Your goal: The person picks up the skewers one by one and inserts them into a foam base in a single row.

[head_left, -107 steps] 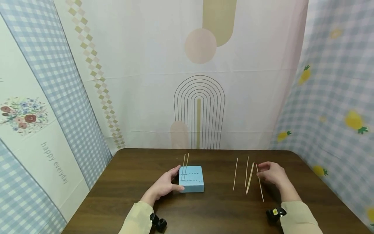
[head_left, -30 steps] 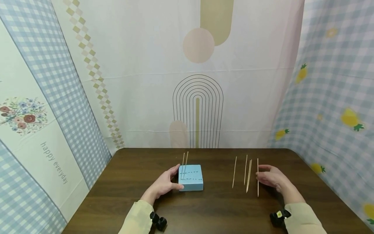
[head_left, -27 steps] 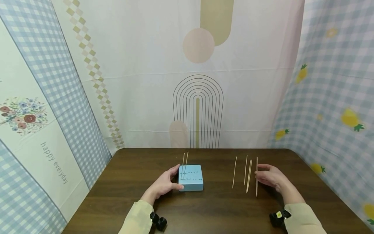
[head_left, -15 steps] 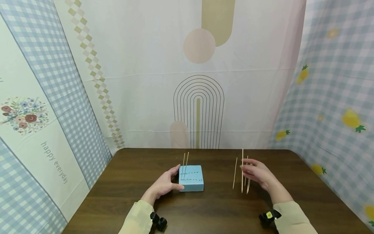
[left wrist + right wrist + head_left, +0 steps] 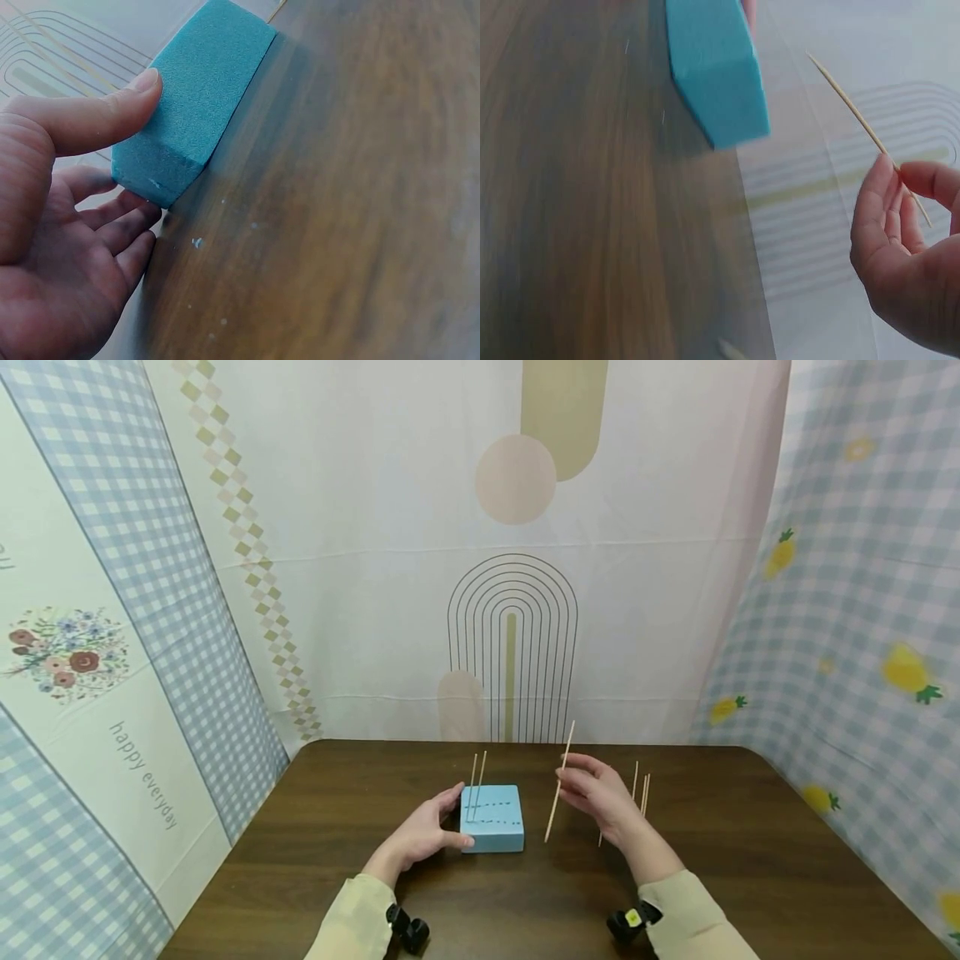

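Head view: one blue block (image 5: 493, 814) on the table (image 5: 480, 902), two thin sticks (image 5: 481, 777) standing in its left part. Left hand (image 5: 418, 839) grips its left side. Right hand (image 5: 603, 797) pinches one pale wooden stick (image 5: 552, 814), tilted, right of block; loose sticks (image 5: 636, 779) partly hidden, exact count unclear.

Left wrist: thumb against block; surface finely grained.

Right wrist: pinched stick straight, slender, tapered to a point.

Grey lettering (image 5: 142, 775) — "happy everyday" — on the white panel (image 5: 90, 743) at far left
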The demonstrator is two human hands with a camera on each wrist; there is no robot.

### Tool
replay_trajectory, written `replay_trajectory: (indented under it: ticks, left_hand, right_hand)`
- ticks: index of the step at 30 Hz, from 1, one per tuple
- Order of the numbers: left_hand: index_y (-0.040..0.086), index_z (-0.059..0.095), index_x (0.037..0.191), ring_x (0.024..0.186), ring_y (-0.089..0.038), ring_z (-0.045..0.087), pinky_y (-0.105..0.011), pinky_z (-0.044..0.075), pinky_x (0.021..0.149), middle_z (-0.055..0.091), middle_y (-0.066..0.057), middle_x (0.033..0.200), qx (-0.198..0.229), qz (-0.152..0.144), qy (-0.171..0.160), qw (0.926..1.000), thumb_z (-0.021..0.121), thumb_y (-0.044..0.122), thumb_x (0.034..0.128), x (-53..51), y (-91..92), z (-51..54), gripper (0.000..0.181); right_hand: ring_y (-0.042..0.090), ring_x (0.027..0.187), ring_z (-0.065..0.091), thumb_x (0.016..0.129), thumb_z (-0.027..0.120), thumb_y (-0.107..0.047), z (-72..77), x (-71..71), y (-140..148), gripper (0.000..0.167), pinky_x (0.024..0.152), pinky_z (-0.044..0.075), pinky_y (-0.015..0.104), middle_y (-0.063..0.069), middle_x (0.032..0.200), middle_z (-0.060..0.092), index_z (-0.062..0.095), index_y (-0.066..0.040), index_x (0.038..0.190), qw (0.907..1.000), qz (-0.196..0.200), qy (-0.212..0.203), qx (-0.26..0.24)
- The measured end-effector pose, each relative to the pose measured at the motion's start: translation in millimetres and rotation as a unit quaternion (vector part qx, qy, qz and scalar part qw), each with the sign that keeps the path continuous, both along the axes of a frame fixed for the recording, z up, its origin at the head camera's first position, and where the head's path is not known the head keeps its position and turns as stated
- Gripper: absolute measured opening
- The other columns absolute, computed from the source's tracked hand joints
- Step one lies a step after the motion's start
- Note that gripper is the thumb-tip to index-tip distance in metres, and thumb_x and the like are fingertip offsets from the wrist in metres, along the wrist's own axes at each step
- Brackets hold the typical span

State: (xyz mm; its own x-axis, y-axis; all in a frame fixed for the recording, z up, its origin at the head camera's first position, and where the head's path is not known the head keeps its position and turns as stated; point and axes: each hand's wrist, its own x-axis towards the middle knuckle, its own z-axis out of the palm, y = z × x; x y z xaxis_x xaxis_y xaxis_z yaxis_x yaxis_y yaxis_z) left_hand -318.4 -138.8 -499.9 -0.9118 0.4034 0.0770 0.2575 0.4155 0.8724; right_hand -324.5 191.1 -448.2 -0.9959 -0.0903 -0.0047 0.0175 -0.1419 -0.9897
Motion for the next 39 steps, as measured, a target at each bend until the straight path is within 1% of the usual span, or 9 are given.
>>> replay_trajectory:
  ticks: [6,10,14,18,21,25,28,35,39]
  left_hand:
    - [0.002,0.033,0.167,0.154,-0.046,0.035,-0.062,0.027,0.124,0.037,-0.026,0.168,-0.002,0.002,-0.001,1.0000,0.090,0.017,0.0851,0.3,0.2,-0.3,0.101]
    - [0.001,0.033,0.167,0.154,-0.046,0.035,-0.062,0.027,0.124,0.037,-0.026,0.168,0.000,0.002,-0.001,1.0000,0.090,0.016,0.0850,0.5,0.4,-0.6,0.101]
    - [0.000,0.034,0.166,0.154,-0.046,0.036,-0.061,0.027,0.124,0.037,-0.026,0.167,0.003,0.001,-0.001,1.0000,0.090,0.016,0.0844,0.4,0.7,-0.3,0.101]
    - [-0.001,0.034,0.166,0.153,-0.045,0.036,-0.061,0.028,0.124,0.038,-0.026,0.167,0.008,-0.003,0.001,1.0000,0.090,0.016,0.0841,-0.2,1.2,0.0,0.101]
    - [-0.002,0.034,0.166,0.153,-0.046,0.037,-0.062,0.028,0.124,0.038,-0.027,0.166,0.011,-0.005,0.004,0.9999,0.090,0.015,0.0837,-0.5,1.7,0.2,0.101]
    - [-0.003,0.033,0.165,0.153,-0.047,0.037,-0.063,0.028,0.123,0.038,-0.028,0.166,0.015,-0.007,0.006,0.9998,0.091,0.014,0.0830,-0.5,2.4,0.5,0.102]
    - [-0.003,0.032,0.166,0.153,-0.047,0.036,-0.062,0.028,0.123,0.038,-0.028,0.166,0.017,-0.008,0.005,0.9998,0.091,0.014,0.0827,-0.3,2.7,0.6,0.103]
    - [-0.002,0.033,0.166,0.154,-0.046,0.035,-0.061,0.028,0.124,0.037,-0.027,0.167,0.020,-0.005,-0.001,0.9998,0.091,0.013,0.0827,1.1,2.6,2.2,0.103]
    - [-0.003,0.033,0.165,0.153,-0.047,0.036,-0.062,0.028,0.123,0.038,-0.028,0.166,0.024,-0.008,0.001,0.9997,0.091,0.012,0.0825,1.5,2.4,2.4,0.102]
  right_hand:
    - [0.010,0.089,0.070,0.103,0.067,-0.001,4.0,-1.0,-32.5,0.034,0.088,0.061,0.027,-0.001,0.099,0.072,0.057,0.001,0.135,0.9969,-0.036,0.017,-0.068]
    - [0.011,0.089,0.071,0.103,0.068,-0.001,5.2,-0.6,-51.7,0.030,0.087,0.061,0.027,0.000,0.099,0.073,0.060,-0.002,0.131,0.9940,-0.052,0.031,-0.091]
    - [0.013,0.089,0.073,0.102,0.070,-0.001,5.7,-0.4,-66.4,0.025,0.087,0.062,0.029,0.002,0.098,0.074,0.062,-0.002,0.126,0.9919,-0.065,0.053,-0.095]
    - [0.015,0.090,0.073,0.102,0.071,-0.003,6.4,1.8,-76.7,0.024,0.087,0.062,0.031,0.005,0.100,0.073,0.063,-0.002,0.124,0.9903,-0.076,0.086,-0.077]
    - [0.017,0.091,0.073,0.102,0.072,-0.004,6.1,3.8,-82.3,0.023,0.087,0.063,0.033,0.009,0.104,0.073,0.064,-0.001,0.124,0.9891,-0.081,0.110,-0.054]
    - [0.020,0.092,0.073,0.101,0.074,-0.006,5.2,5.7,-86.8,0.023,0.087,0.063,0.034,0.011,0.105,0.074,0.067,0.000,0.123,0.9870,-0.085,0.134,-0.025]
    - [0.021,0.092,0.074,0.101,0.074,-0.005,5.3,6.8,-88.7,0.023,0.086,0.063,0.034,0.012,0.104,0.074,0.068,0.001,0.122,0.9852,-0.084,0.149,-0.016]
    - [0.018,0.091,0.074,0.101,0.074,-0.003,5.4,8.5,-91.1,0.020,0.083,0.063,0.030,0.024,0.110,0.074,0.070,0.001,0.119,0.9810,-0.074,0.178,0.016]
    - [0.018,0.092,0.074,0.101,0.073,-0.002,6.2,10.5,-91.8,0.019,0.082,0.063,0.029,0.027,0.112,0.074,0.070,0.002,0.119,0.9789,-0.065,0.192,0.029]
